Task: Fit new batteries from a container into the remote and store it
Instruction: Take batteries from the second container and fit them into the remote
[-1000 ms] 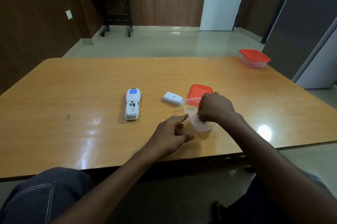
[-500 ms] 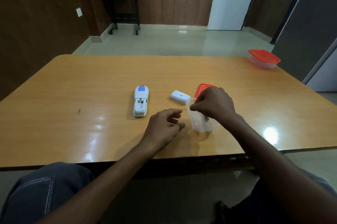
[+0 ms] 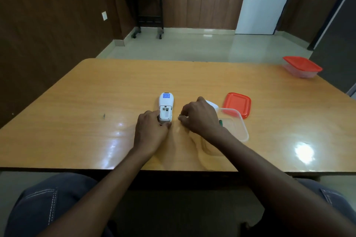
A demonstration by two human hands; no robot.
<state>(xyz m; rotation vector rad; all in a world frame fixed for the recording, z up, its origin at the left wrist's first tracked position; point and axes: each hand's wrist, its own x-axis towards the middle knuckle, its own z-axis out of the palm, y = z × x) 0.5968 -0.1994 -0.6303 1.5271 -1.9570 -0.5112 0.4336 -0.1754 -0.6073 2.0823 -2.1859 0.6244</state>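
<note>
The white remote (image 3: 166,106) lies face down mid-table, its battery bay open and empty. My left hand (image 3: 151,133) grips the remote's near end. Just right of the remote, my right hand (image 3: 200,118) pinches a small dark battery (image 3: 180,115) at its fingertips. A clear plastic container (image 3: 238,125) sits behind my right wrist with another dark green battery (image 3: 221,122) inside it. The white battery cover (image 3: 212,104) peeks out beyond my right hand.
The container's red lid (image 3: 237,103) lies flat just beyond it. A second clear container with a red lid (image 3: 301,67) stands at the table's far right corner. The wooden table (image 3: 96,121) has its near edge right above my knees.
My right hand left the clear container and moved left toward the remote with a battery. My left hand moved forward and took hold of the remote's near end.
</note>
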